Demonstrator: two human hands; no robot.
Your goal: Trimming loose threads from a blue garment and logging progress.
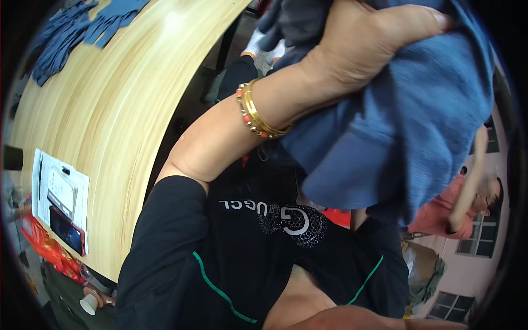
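Note:
My left hand is raised at the upper right, closed on a large piece of blue cloth. Its thumb presses over the cloth's upper fold. The fabric hangs loosely in front of my chest and is slightly blurred; whether it is a garment or a bundle of pieces I cannot make out. Gold and red-beaded bracelets circle my left wrist. My right hand does not show; the hanging cloth covers that side.
On the wooden table to my left lie dark blue gloves, papers and a phone. A red plastic bag and a paper cup are by its near corner. Another person in a coral shirt is at the right.

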